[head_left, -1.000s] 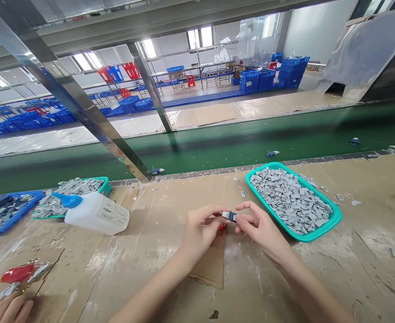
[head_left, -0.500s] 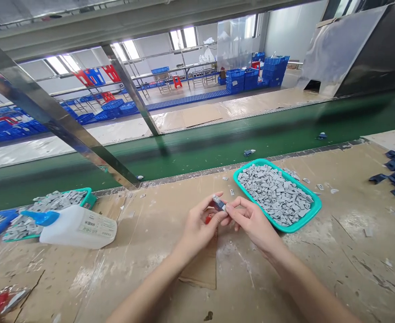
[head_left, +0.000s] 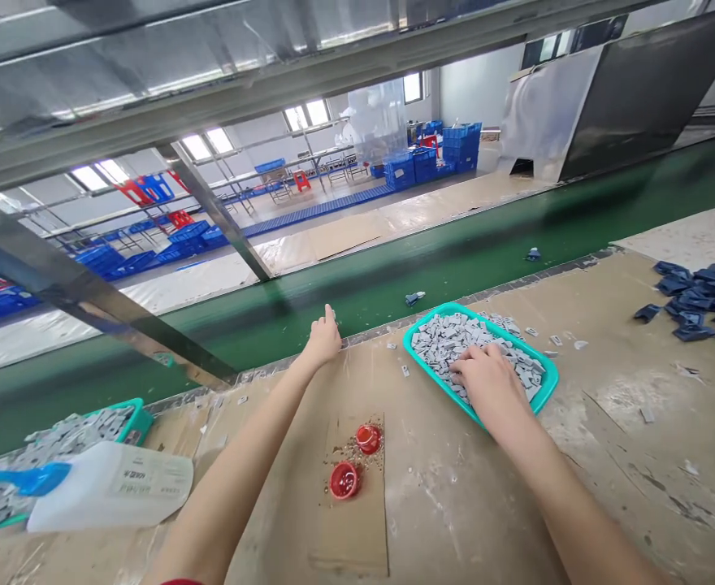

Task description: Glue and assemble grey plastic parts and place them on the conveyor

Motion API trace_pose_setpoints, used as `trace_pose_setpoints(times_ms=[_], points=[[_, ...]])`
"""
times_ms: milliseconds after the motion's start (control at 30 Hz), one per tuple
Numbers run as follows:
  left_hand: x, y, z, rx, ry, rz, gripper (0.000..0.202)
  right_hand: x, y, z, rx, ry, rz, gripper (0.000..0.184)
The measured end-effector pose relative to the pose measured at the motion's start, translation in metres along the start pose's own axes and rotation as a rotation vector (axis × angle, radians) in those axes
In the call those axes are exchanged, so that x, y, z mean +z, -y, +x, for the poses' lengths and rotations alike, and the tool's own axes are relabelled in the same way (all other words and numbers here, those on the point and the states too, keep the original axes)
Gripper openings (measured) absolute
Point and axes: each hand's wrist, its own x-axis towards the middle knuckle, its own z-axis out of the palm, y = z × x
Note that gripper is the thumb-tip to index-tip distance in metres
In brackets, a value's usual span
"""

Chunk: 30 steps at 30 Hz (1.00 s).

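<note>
Right hand (head_left: 488, 383) lies palm-down on the grey pieces (head_left: 439, 345) in the teal tray (head_left: 455, 309), fingers buried, so can't tell if the grip is clenched on any. Left hand (head_left: 325, 337) is up at the tabletop (head_left: 455, 520) edge by the green belt (head_left: 370, 321), fingers together, too small to tell if it holds anything. Right is the nearer hand to the pieces; two red caps (head_left: 368, 439) sit on cardboard (head_left: 357, 536) between the arms.

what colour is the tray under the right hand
The tray is bright turquoise, best seen in the head view.
</note>
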Motion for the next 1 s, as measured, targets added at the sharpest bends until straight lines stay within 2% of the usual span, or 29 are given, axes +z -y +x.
trace_pose_setpoints(times_ms=[100,167,300,433,500,600,700,767,867,967,1000], points=[[0.007,-0.009,0.023,0.031,0.011,0.123,0.066,-0.003,0.007,0.001,-0.013,-0.002,-0.071,0.015],[0.012,-0.022,0.036,0.05,-0.005,0.176,0.066,-0.004,0.008,0.002,0.001,-0.012,-0.067,0.013],[0.022,-0.062,0.058,0.121,-0.015,0.184,0.053,-0.01,0.009,0.003,0.019,-0.097,0.061,0.015],[0.038,-0.101,0.071,0.222,0.04,0.091,0.041,-0.019,0.016,0.002,-0.03,-0.198,0.213,0.029],[0.046,-0.11,0.074,0.228,0.068,0.031,0.039,-0.022,0.023,-0.001,-0.097,-0.185,0.312,0.029],[0.051,-0.107,0.071,0.177,0.09,-0.08,0.034,-0.023,0.036,-0.008,-0.176,-0.137,0.497,0.026],[0.043,-0.09,0.054,0.103,0.064,-0.224,0.033,-0.021,0.048,-0.016,-0.211,-0.104,0.615,0.024],[0.03,-0.076,0.03,0.062,0.025,-0.343,0.033,-0.018,0.056,-0.021,-0.217,-0.071,0.669,0.026],[0.003,-0.056,-0.023,0.014,-0.017,-0.525,0.037,-0.014,0.064,-0.028,-0.155,0.011,0.751,0.026],[-0.03,-0.042,-0.09,-0.033,-0.031,-0.732,0.039,-0.01,0.069,-0.035,-0.115,0.072,0.865,0.021],[-0.041,-0.039,-0.113,-0.066,-0.049,-0.933,0.038,-0.009,0.07,-0.036,-0.118,0.081,0.899,0.02]])
